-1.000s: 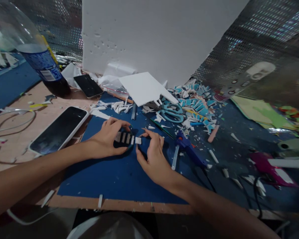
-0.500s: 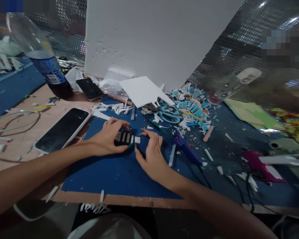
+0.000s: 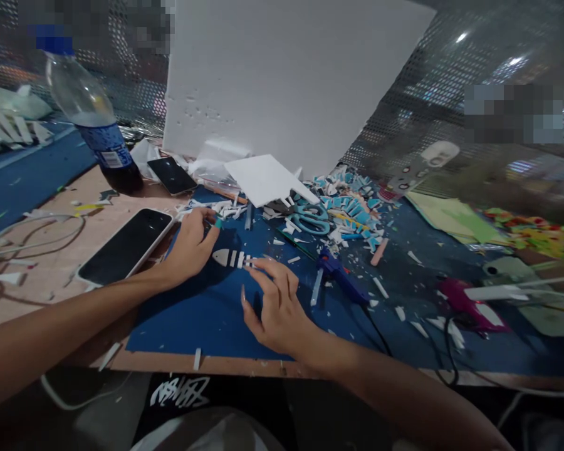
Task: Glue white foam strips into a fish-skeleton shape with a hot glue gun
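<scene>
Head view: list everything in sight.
Mat: one, blue, centre
Cut pieces: several, white, row on the mat
White-cased phone: one, black screen, left
Bottle: one, clear, blue-labelled, rear left
Dark phone: one, black, beside the bottle
Cable: one or more, white, far left
Board: one, white, rear
Cut sheet: one, white, before the board
Scissors: one pair, blue, centre rear
Scraps: many, white and blue, around the scissors
Glue gun: one, blue, centre right
Magenta tool: one, magenta, right
Paper sheets: several, yellow-green, rear right
Left hand: one, left of the row
Right hand: one, at the row's right end
</scene>
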Available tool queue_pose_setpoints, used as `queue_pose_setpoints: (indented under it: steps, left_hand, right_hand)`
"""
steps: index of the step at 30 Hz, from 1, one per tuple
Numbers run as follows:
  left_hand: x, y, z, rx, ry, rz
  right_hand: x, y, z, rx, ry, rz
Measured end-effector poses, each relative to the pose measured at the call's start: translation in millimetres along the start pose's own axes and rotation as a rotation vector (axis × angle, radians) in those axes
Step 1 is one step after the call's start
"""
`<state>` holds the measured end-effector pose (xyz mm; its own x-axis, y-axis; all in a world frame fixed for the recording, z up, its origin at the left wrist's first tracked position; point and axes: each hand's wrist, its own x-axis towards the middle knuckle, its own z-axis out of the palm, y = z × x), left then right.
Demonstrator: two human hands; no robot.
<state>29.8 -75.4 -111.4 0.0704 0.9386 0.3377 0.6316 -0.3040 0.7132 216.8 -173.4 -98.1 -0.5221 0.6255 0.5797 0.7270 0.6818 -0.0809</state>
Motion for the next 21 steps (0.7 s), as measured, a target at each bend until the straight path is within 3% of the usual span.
queue_pose_setpoints:
  steps: [4, 7, 9, 13, 16, 21]
  left_hand:
    - [1.7, -3.0, 1.9, -0.032, -0.037, -0.041]
    - [2.0, -1.6, 1.2, -0.028, -0.045, -0.046]
    - [1.9, 0.1, 0.5, -0.021, -0.048, -0.055]
    - [1.5, 2.4, 0.0, -0.031, -0.052, -0.059]
    - [1.4, 2.3, -0.1, -0.030, -0.066, -0.055]
    - [1.3, -1.4, 1.0, -0.015, -0.075, -0.039]
  right_hand:
    - [17.6, 12.7, -24.0, 0.041, 0.025, 0.050]
    - [39.9, 50.9, -46.4, 0.113, -0.149, 0.318]
    - [53.3, 83.9, -53.8, 0.109, -0.313, 0.401]
    - [65.5, 137.0, -42.6, -0.007, -0.604, 0.444]
    - [65.3, 155.0, -24.8, -0.067, -0.610, 0.401]
    - [66.9, 158.9, -13.6, -0.118, -0.603, 0.349]
